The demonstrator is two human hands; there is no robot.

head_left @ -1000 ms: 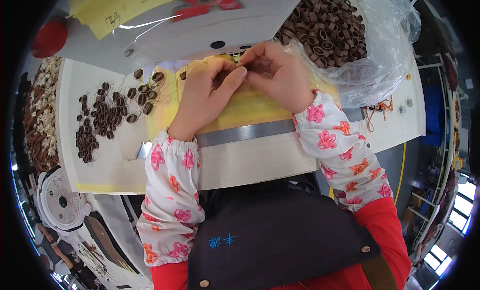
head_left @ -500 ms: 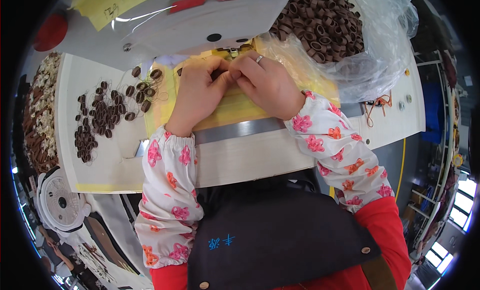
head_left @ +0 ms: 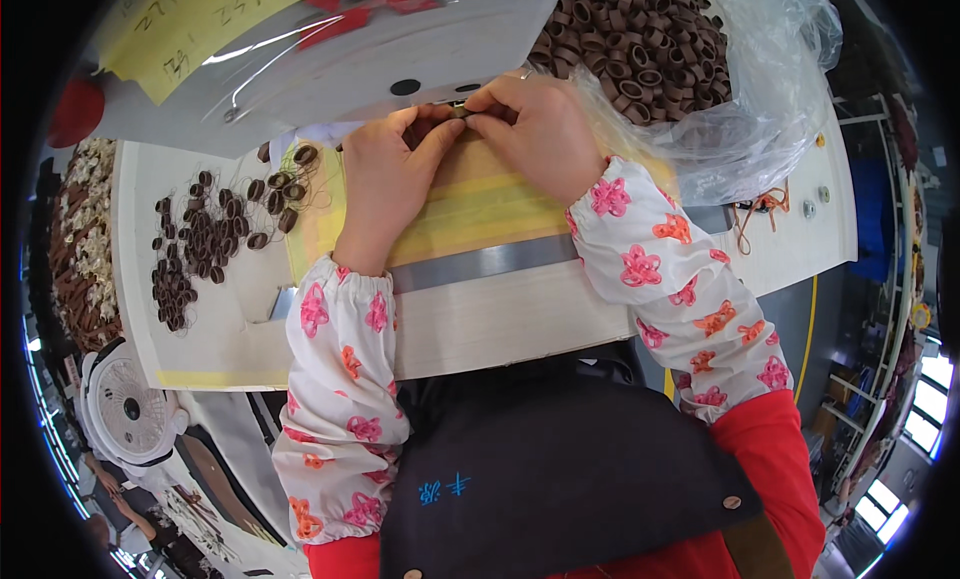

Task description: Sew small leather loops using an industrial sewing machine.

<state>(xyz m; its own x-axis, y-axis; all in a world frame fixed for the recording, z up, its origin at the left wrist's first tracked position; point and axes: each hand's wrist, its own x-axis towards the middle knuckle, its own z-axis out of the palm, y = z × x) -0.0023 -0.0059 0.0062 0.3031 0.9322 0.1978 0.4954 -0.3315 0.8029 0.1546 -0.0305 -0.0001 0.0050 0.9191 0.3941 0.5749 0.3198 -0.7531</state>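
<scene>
Under the white sewing machine point(head_left: 400, 54), my left hand point(head_left: 380, 179) and my right hand point(head_left: 545, 134) meet fingertip to fingertip. Both pinch a small dark brown loop point(head_left: 460, 113) between thumbs and forefingers, close to the needle area. Most of that loop is hidden by my fingers and the machine head. Below my hands lies a work surface covered in yellow tape point(head_left: 470, 204). Finished-looking brown loops with loose threads point(head_left: 210, 229) lie scattered to the left of my left hand. Beyond my right hand is a big heap of brown loops point(head_left: 640, 54).
A clear plastic bag point(head_left: 740, 144) spreads around the heap. Orange cord point(head_left: 765, 204) and small metal bobbins point(head_left: 810, 208) lie at the table's right. A metal strip point(head_left: 480, 266) crosses the front. A white fan point(head_left: 130, 409) stands at lower left, near another person's arm point(head_left: 115, 484).
Both hands have shifted slightly away from me, further under the machine head. The machine appears lower and more to the left as the view tilts. Fingertips stay together.
</scene>
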